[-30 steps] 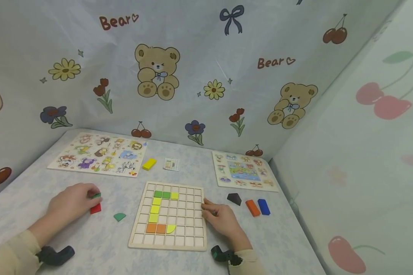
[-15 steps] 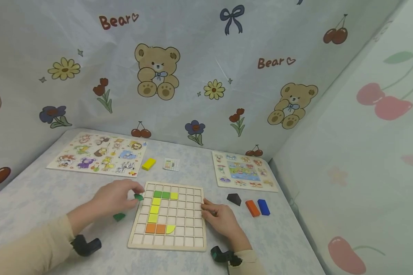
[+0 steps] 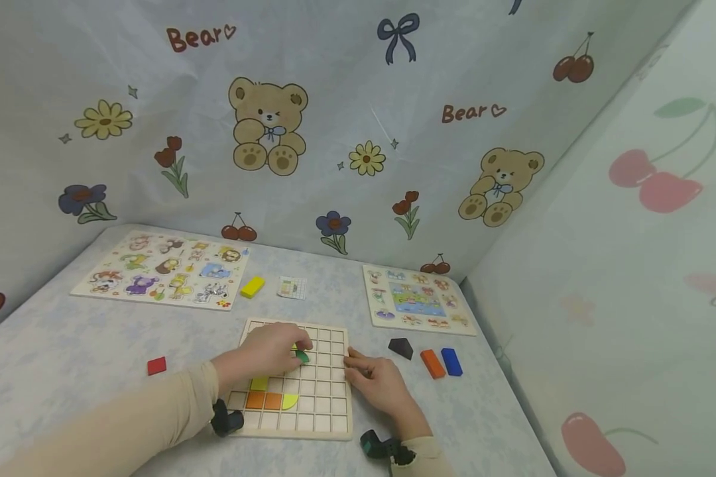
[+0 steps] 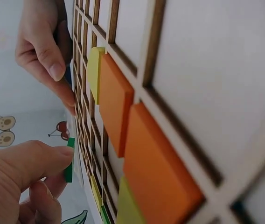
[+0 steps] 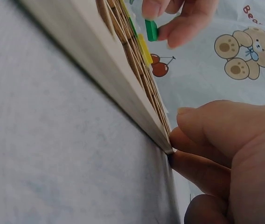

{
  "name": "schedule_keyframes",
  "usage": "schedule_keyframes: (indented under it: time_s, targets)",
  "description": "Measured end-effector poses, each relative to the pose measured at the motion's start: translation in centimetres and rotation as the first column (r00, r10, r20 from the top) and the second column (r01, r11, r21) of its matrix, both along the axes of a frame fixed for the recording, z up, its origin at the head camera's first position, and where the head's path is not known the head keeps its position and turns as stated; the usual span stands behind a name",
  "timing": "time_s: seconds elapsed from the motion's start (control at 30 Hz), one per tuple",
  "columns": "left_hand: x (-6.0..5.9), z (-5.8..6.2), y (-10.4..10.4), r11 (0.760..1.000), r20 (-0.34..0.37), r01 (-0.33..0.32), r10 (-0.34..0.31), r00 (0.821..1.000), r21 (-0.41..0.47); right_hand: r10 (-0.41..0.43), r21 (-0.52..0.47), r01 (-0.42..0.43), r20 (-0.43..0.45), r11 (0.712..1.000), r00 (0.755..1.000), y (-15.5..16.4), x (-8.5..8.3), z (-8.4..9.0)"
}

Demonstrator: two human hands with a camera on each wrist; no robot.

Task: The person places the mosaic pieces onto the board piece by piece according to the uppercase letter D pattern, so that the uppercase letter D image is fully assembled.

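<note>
My left hand (image 3: 268, 350) pinches a green quarter-circle tile (image 3: 301, 356) between thumb and fingers, just over the upper middle of a wooden grid board (image 3: 328, 387). The tile (image 4: 69, 159) stands on edge in the left wrist view, apart from the board. My right hand (image 3: 382, 387) holds the board's right edge with thumb and fingertips. Orange squares (image 3: 264, 401) and a yellow quarter-circle (image 3: 289, 401) lie in a lower row. A yellow square (image 3: 259, 383) sits above them. My left hand covers most of the upper tiles.
A red tile (image 3: 157, 366) lies left of the board. At the right are a black piece (image 3: 401, 348), an orange block (image 3: 432, 364) and a blue block (image 3: 451, 362). Behind stand a yellow block (image 3: 252, 287), a pattern card (image 3: 292, 288) and two picture puzzles, left (image 3: 155, 271) and right (image 3: 417, 301).
My left hand has picked up the green quarter-circle tile from beside the red one and carried it right, over the board. My right hand has stayed at the board's edge.
</note>
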State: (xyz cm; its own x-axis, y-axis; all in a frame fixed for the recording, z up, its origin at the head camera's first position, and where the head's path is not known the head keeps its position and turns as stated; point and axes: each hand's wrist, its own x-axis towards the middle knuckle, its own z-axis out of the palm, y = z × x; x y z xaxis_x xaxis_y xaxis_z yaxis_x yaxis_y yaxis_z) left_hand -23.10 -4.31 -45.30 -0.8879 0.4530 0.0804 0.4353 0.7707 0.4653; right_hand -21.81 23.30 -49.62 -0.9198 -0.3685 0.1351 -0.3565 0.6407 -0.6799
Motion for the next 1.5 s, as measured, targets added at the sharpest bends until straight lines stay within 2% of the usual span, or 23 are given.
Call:
schedule_keyframes:
  time_s: [0.2, 0.43, 0.73, 1.13, 1.5]
  targets:
    - [-0.7, -0.6, 1.1, 1.0, 0.004, 0.016, -0.016, 1.0, -0.005, -0.019, 0.004, 0.019, 0.013, 1.0, 1.0, 0.0, 0.1, 0.0]
    - [-0.8, -1.0, 0.8, 0.999, 0.024, 0.021, -0.022, 0.999, 0.031, -0.013, 0.005, 0.013, 0.008, 1.0, 1.0, 0.0, 0.1, 0.1]
    - [-0.6, -1.1, 0.7, 0.997, -0.031, 0.039, -0.038, 0.999, 0.063, -0.021, 0.022, 0.021, -0.005, 1.0, 1.0, 0.1, 0.0, 0.1]
    - [-0.8, -1.0, 1.1, 0.998, -0.104, 0.049, -0.054, 0.993, -0.043, -0.026, 0.022, 0.026, -0.001, 0.999, 1.0, -0.1, 0.1, 0.2]
    - [-0.7, -1.0, 1.0, 0.996, -0.125, 0.056, -0.065, 0.99, -0.068, -0.012, 0.026, 0.012, -0.017, 1.0, 1.0, 0.0, 0.1, 0.2]
